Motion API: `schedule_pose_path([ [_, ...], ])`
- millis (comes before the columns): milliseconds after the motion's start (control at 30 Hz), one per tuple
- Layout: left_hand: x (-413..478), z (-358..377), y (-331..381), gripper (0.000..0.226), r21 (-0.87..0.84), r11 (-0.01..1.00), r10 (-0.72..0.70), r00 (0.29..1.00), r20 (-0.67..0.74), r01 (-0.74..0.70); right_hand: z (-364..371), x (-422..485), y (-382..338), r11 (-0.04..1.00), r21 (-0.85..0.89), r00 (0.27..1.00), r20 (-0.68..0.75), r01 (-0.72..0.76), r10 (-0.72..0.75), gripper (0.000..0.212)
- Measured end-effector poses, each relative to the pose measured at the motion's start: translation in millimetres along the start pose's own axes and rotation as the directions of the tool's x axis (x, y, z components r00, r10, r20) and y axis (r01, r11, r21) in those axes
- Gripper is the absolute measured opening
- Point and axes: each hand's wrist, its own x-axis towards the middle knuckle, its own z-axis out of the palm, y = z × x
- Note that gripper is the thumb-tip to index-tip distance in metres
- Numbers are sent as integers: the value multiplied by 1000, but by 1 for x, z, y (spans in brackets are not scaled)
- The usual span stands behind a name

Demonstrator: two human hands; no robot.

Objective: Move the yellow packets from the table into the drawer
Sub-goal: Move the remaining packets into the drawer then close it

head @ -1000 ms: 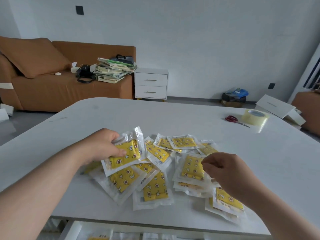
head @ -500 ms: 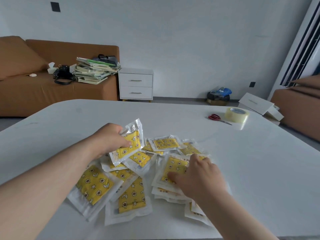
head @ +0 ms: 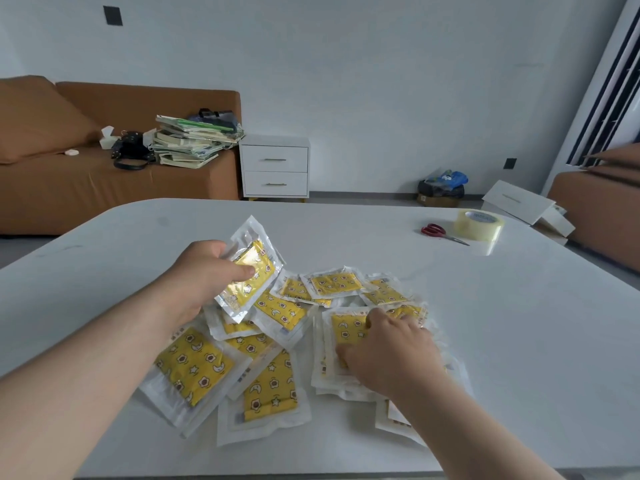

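Note:
Several yellow packets (head: 270, 386) in clear wrappers, printed with stars and moons, lie heaped on the white table (head: 519, 341). My left hand (head: 204, 275) grips one packet (head: 251, 271) by its edge, thumb on top, and holds it tilted above the left of the heap. My right hand (head: 388, 348) lies on a stack of packets (head: 346, 330) at the right of the heap, its thumb and fingers pinching the top one. No drawer of the table shows in this view.
Red-handled scissors (head: 440, 232) and a roll of clear tape (head: 479, 223) lie at the table's far right. Beyond the table stand a brown sofa (head: 69, 188) with stacked books (head: 194, 140) and a white two-drawer nightstand (head: 275, 168).
My right hand came down from above the heap onto the right stack and took hold of its top packet. My left hand lifted its packet a little higher.

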Motion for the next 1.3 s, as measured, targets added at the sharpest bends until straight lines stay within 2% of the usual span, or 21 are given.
schedule_pose_path([
  [100, -4, -10, -7, 26, -53, 998, -32, 999, -34, 30, -2, 0, -4, 999, -22, 998, -24, 50, -50, 50],
  [167, -5, -15, -11, 24, -85, 995, -54, 997, -53, 49, -5, -1, -6, 997, 50, 997, -43, 63, -61, 39],
  [333, 1, -10, -8, 24, -50, 998, -36, 999, -28, 35, -4, 1, 0, 956, 292, 994, -112, 37, -4, 38],
  [433, 13, 9, 6, 24, 29, 1000, 3, 998, 55, -4, -13, 8, 11, 860, 510, 993, -81, -32, 86, 28],
  [600, 40, 54, 26, 66, 107, 994, 10, 977, 215, -34, -31, 20, 38, 702, 712, 990, -98, -4, 105, 15],
  [700, 51, 82, 43, 72, 113, 993, 4, 960, 279, -37, -34, 30, 58, 547, 836, 977, -95, -26, 193, 17],
  [767, 57, 100, 52, 68, 87, 996, -19, 938, 347, -12, -35, 34, 72, 432, 900, 969, -55, -57, 241, 18],
  [833, 60, 116, 56, 62, 147, 988, -8, 924, 382, -53, -36, 38, 83, 334, 940, 964, -19, -74, 266, 17],
  [900, 63, 129, 55, 57, 293, 944, 31, 922, 386, -155, -35, 41, 90, 272, 959, 959, 0, -81, 284, 16],
  [1033, 65, 142, 52, 43, 508, 821, 45, 917, 397, -260, -34, 44, 98, 254, 964, 960, 8, -82, 279, 16],
  [1300, 68, 147, 49, 45, 567, 760, 93, 916, 390, -318, -34, 41, 101, 220, 971, 969, 33, -89, 246, 19],
])
